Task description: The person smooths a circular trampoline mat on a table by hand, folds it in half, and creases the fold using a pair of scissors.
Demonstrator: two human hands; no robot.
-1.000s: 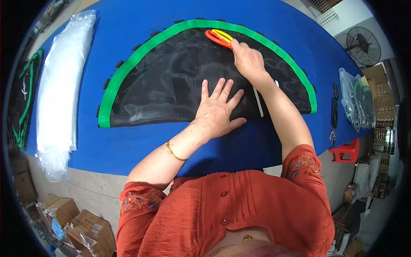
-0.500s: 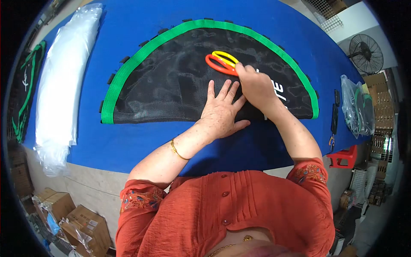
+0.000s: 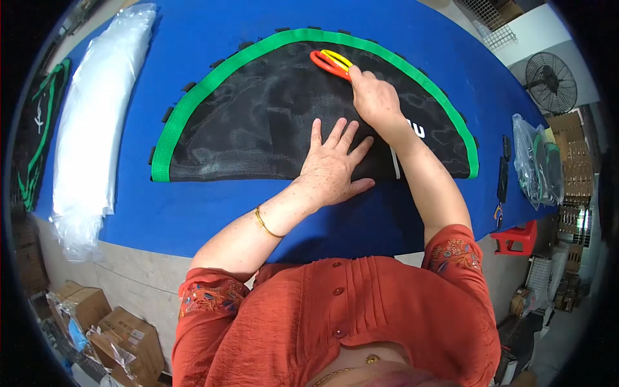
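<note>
A half-circle of black mesh fabric (image 3: 251,122) lies flat on the blue-covered table, edged with a green band (image 3: 213,80). Small black tabs stick out along its curved edge. My left hand (image 3: 330,161) rests on the mesh near the straight edge, palm down with the fingers spread. Farther up the mesh, my right hand (image 3: 377,100) is closed round scissors (image 3: 330,69), whose red and yellow handle loops point away from me. The blades are hidden in the hand. White lettering on the mesh is partly covered by my right forearm.
Stacked clear plastic bags (image 3: 97,122) lie on the table's left side. Another green-edged black piece (image 3: 44,122) is beyond them. Packed bags (image 3: 538,161) and black straps (image 3: 503,171) lie at the right. A red stool (image 3: 516,238), a fan (image 3: 550,80) and cardboard boxes (image 3: 132,342) stand around the table.
My right hand has moved with the scissors away from me, up the mesh toward its curved edge. My left hand has stayed almost in place.
</note>
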